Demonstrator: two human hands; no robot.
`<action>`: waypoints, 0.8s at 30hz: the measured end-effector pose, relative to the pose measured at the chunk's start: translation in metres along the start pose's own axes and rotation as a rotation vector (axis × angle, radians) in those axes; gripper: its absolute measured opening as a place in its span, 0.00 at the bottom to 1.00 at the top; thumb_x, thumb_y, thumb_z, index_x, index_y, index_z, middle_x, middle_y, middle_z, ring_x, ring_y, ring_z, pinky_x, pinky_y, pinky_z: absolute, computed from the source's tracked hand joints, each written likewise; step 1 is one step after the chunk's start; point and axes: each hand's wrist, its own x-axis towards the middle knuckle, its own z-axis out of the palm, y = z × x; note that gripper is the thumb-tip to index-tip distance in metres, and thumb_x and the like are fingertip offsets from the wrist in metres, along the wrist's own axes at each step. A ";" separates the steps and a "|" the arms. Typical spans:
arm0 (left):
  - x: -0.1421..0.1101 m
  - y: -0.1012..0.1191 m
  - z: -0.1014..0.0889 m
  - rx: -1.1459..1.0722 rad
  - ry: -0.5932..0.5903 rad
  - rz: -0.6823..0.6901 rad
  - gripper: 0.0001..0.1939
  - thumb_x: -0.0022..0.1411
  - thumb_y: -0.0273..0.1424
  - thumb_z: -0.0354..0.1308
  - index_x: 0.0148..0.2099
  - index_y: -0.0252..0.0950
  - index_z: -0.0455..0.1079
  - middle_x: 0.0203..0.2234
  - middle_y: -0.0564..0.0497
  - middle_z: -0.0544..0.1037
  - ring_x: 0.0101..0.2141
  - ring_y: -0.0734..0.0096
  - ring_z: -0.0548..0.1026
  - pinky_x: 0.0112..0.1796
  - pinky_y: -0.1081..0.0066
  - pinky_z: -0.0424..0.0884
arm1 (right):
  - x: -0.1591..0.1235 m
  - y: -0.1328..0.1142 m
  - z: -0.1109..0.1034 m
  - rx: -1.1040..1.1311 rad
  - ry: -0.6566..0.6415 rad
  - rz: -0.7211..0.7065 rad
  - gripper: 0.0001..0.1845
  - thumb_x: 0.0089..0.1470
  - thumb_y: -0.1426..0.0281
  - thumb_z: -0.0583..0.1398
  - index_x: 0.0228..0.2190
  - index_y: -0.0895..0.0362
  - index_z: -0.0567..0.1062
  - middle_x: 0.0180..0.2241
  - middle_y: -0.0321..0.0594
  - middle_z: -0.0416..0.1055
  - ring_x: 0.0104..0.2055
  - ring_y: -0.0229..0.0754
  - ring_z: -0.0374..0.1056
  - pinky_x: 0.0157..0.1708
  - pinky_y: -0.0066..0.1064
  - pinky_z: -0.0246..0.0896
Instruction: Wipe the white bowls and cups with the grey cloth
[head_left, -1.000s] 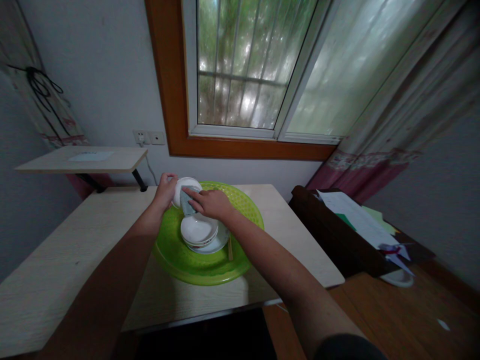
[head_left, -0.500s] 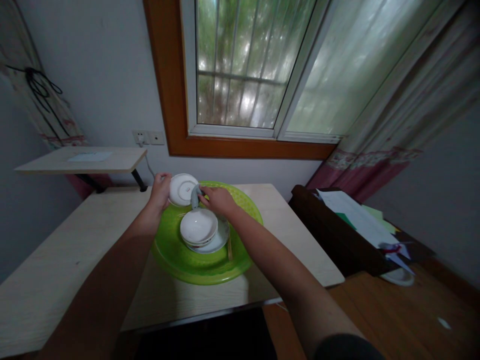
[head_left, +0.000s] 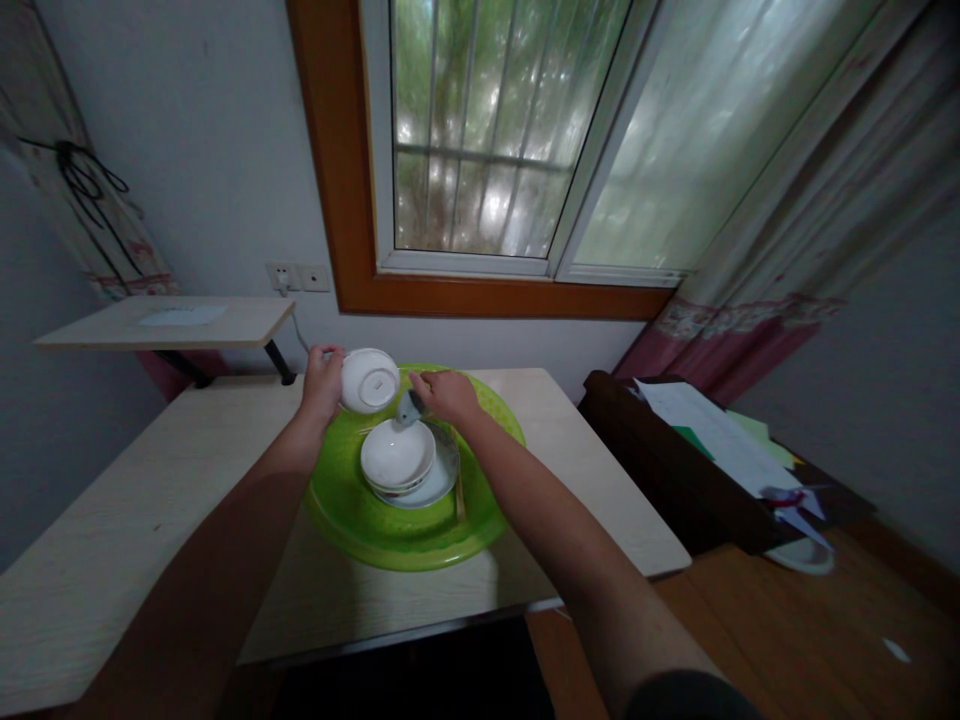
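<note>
Left of frame centre, the left hand pinched a white bowl between fingers, tilted apparently to expose its base, while the right hand, fingers closed, pinched a grey cloth nearby.

Centre frame: left hand grips tilted bowl, foot ring facing camera. Right hand pinches grey cloth. Just below: bowl stack on plate, chopsticks alongside, green basin, tabletop. Window, top centre.
</note>
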 end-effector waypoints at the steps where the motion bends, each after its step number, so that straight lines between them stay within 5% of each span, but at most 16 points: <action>1: -0.001 0.001 0.000 0.050 -0.001 0.028 0.15 0.57 0.40 0.57 0.44 0.39 0.64 0.32 0.53 0.72 0.30 0.71 0.70 0.32 0.73 0.65 | 0.001 0.001 0.000 0.017 0.008 0.020 0.36 0.69 0.50 0.40 0.41 0.54 0.82 0.39 0.48 0.81 0.41 0.48 0.76 0.40 0.34 0.63; 7: -0.020 0.015 0.003 0.257 -0.081 0.199 0.12 0.62 0.40 0.55 0.44 0.39 0.66 0.30 0.50 0.77 0.32 0.67 0.75 0.35 0.71 0.67 | 0.001 0.001 0.006 0.226 0.045 0.013 0.30 0.70 0.51 0.41 0.57 0.50 0.72 0.44 0.44 0.80 0.44 0.45 0.75 0.44 0.32 0.63; 14: -0.039 0.020 0.007 0.518 -0.282 0.463 0.13 0.63 0.41 0.54 0.44 0.39 0.68 0.36 0.47 0.80 0.39 0.62 0.79 0.37 0.69 0.68 | 0.003 0.006 0.017 0.647 0.025 0.017 0.34 0.69 0.48 0.39 0.60 0.53 0.67 0.29 0.36 0.78 0.27 0.37 0.72 0.38 0.28 0.64; 24: -0.043 0.018 0.012 0.663 -0.490 0.701 0.12 0.57 0.43 0.61 0.33 0.40 0.73 0.26 0.47 0.75 0.29 0.64 0.72 0.36 0.67 0.65 | 0.013 0.009 0.023 1.229 -0.309 0.249 0.44 0.63 0.39 0.36 0.41 0.57 0.77 0.31 0.43 0.79 0.21 0.37 0.68 0.24 0.27 0.64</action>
